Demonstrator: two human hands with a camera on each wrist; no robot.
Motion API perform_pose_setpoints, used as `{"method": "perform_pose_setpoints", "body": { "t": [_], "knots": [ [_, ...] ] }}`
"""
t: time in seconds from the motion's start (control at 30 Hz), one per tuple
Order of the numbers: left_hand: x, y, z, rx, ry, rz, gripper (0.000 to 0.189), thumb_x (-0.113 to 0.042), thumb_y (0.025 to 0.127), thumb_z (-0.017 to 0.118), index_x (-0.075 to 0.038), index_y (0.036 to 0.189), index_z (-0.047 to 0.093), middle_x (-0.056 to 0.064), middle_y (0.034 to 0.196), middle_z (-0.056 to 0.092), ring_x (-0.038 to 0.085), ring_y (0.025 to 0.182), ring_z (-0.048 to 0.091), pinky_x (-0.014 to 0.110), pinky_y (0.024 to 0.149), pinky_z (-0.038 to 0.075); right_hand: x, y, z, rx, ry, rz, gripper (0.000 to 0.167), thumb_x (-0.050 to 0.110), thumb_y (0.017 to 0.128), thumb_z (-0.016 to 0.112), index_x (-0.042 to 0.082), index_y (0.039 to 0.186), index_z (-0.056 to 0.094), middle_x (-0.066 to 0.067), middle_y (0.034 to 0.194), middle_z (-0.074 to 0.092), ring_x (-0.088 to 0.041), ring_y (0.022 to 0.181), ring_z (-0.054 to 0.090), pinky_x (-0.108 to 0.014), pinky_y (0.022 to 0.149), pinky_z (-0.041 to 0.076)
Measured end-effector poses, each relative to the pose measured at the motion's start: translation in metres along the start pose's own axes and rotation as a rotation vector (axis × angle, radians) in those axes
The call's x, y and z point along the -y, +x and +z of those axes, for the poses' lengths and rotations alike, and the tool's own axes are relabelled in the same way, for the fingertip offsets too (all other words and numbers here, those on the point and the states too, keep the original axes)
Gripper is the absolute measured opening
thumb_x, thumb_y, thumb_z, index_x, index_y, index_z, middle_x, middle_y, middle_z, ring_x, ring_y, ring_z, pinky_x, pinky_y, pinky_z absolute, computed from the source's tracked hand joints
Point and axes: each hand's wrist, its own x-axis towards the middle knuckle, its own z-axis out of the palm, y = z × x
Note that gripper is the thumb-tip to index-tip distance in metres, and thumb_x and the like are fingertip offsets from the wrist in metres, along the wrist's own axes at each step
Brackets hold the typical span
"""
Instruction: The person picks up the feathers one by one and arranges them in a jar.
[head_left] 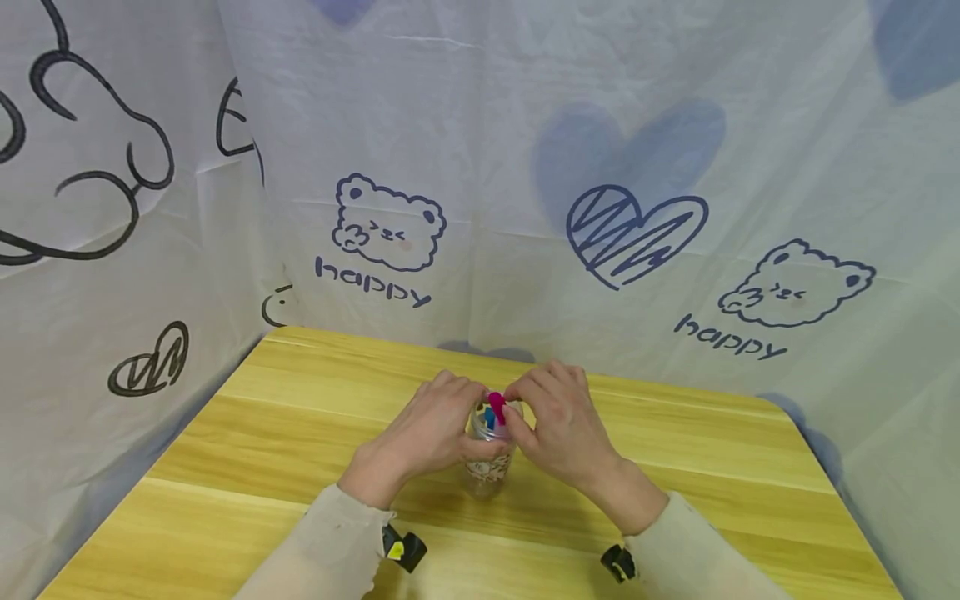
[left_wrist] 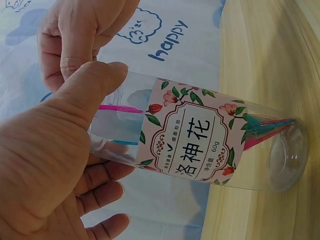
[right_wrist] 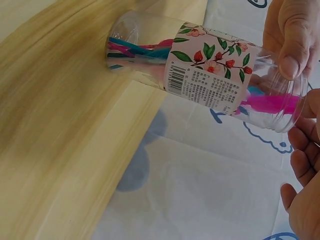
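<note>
A clear plastic jar (head_left: 486,482) with a pink floral label (left_wrist: 195,135) stands upright on the table. My left hand (head_left: 429,427) grips it near the mouth, thumb on the near side and fingers round the far side. Thin pink and blue plastic sticks (right_wrist: 142,50) lean inside, their lower ends together at the base. At the mouth, my right hand (head_left: 561,423) pinches a bright pink stick with a wider end (right_wrist: 272,104) between thumb and forefinger. Its lower part is inside the jar, and the label hides its middle. A blue piece (head_left: 490,417) shows beside it.
The wooden-topped table (head_left: 300,417) has its back edge close behind the hands. A white cloth (head_left: 487,167) with bear and heart drawings hangs behind it and along the left side. A black strap (head_left: 405,547) sits at the left cuff, another (head_left: 618,563) at the right.
</note>
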Motion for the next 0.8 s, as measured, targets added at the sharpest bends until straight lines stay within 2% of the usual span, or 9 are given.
{"method": "perform_pose_setpoints", "body": {
  "t": [0.2, 0.33, 0.57, 0.8],
  "knots": [
    [0.000, 0.000, 0.001, -0.012, 0.003, 0.011, 0.055, -0.061, 0.086, 0.080, -0.018, 0.118, 0.070, -0.005, 0.114, 0.071, 0.017, 0.102, 0.051, 0.037, 0.090, 0.044, 0.002, 0.003, -0.001, 0.013, 0.017, -0.022, 0.013, 0.022, 0.090, 0.081, 0.011, 0.095, 0.074, -0.001, 0.094, 0.073, -0.024, 0.095, 0.060, -0.042, 0.083, 0.041],
    [0.001, 0.000, 0.001, -0.016, 0.003, 0.017, 0.053, -0.060, 0.086, 0.081, -0.018, 0.118, 0.070, -0.006, 0.112, 0.071, 0.018, 0.101, 0.052, 0.037, 0.089, 0.044, 0.004, 0.006, -0.002, 0.012, 0.024, -0.042, 0.010, 0.017, 0.090, 0.083, 0.011, 0.092, 0.076, 0.000, 0.092, 0.072, -0.023, 0.093, 0.060, -0.042, 0.083, 0.041],
    [0.003, 0.000, 0.003, -0.023, 0.006, 0.025, 0.054, -0.062, 0.087, 0.078, -0.018, 0.118, 0.070, -0.005, 0.113, 0.072, 0.017, 0.101, 0.051, 0.036, 0.088, 0.044, 0.010, 0.009, -0.003, -0.058, 0.099, -0.002, 0.012, 0.011, 0.089, 0.083, 0.010, 0.090, 0.072, 0.000, 0.087, 0.071, -0.022, 0.087, 0.055, -0.039, 0.079, 0.038],
    [0.004, 0.000, 0.004, -0.035, 0.025, 0.023, 0.051, -0.062, 0.087, 0.078, -0.020, 0.113, 0.069, -0.009, 0.106, 0.069, 0.015, 0.097, 0.050, 0.034, 0.083, 0.043, 0.013, 0.008, -0.004, -0.074, 0.117, -0.023, 0.011, 0.010, 0.089, 0.082, 0.010, 0.088, 0.071, 0.002, 0.084, 0.069, -0.020, 0.085, 0.055, -0.037, 0.077, 0.037]
  ]
}}
